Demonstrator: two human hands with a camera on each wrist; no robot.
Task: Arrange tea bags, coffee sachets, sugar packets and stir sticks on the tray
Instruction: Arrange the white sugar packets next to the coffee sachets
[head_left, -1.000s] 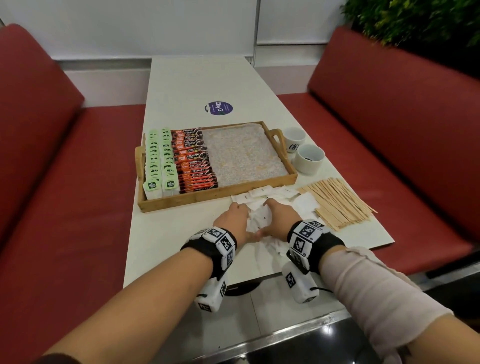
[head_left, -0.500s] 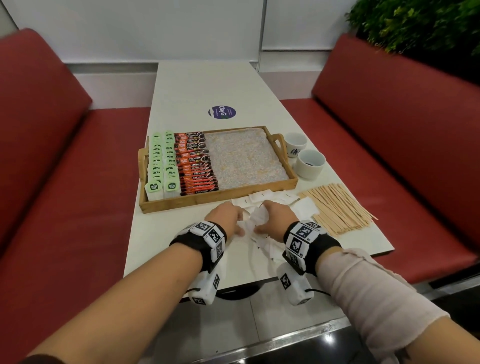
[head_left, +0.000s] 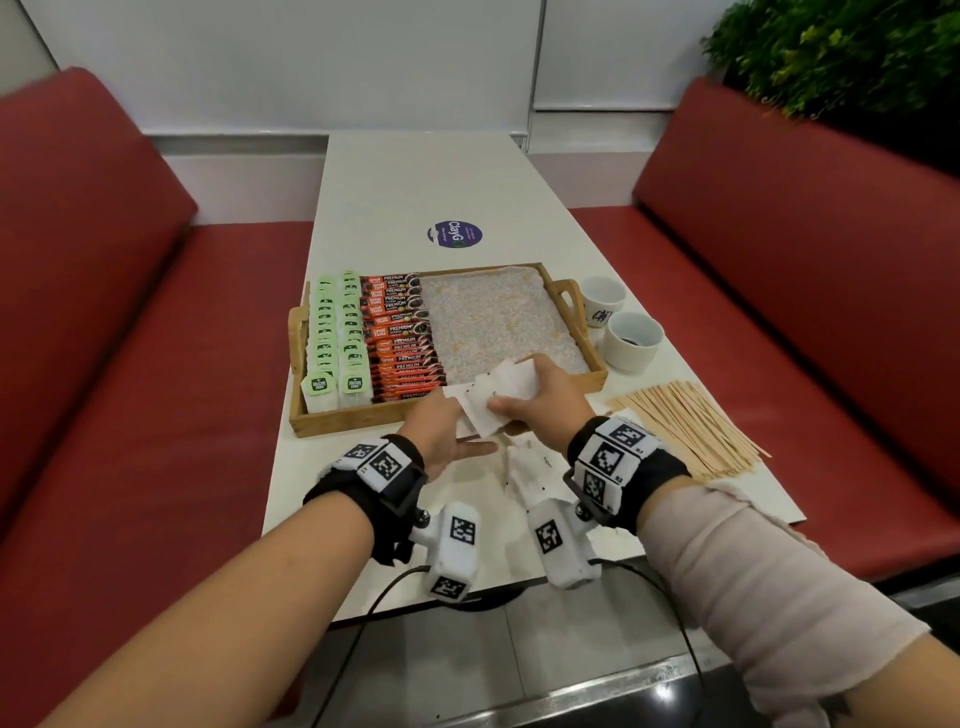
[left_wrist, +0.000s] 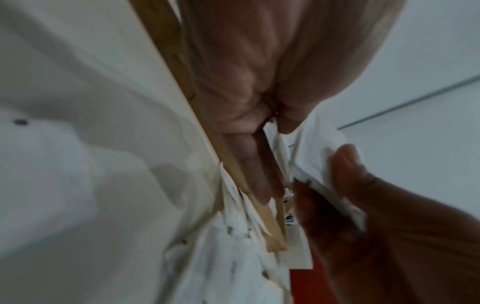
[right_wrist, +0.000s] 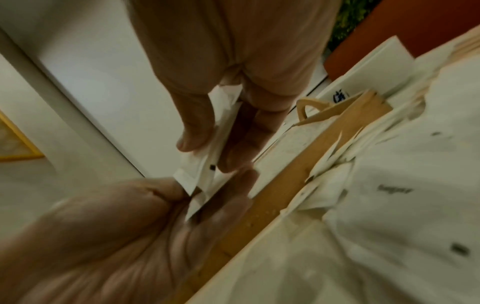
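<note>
My right hand (head_left: 519, 387) pinches a small stack of white sugar packets (head_left: 493, 410) between thumb and fingers, just above the front rim of the wooden tray (head_left: 363, 422). My left hand (head_left: 467, 423) lies beside it with straight fingers, palm under the stack's lower end (right_wrist: 197, 197). On the tray, green tea bags (head_left: 332, 338) fill the left and orange coffee sachets (head_left: 402, 338) stand next to them; the lined right part is bare. More sugar packets (head_left: 535, 470) lie loose on the table below my hands. Wooden stir sticks (head_left: 691, 426) are spread at the right.
Two white cups (head_left: 631, 340) stand right of the tray's handle. A round purple sticker (head_left: 455, 235) marks the white table beyond the tray. Red benches flank the table on both sides, and a green plant is at the far right.
Both hands left the loose pile on the table and moved up toward the tray. My right hand now carries a stack of sugar packets lifted from that pile.
</note>
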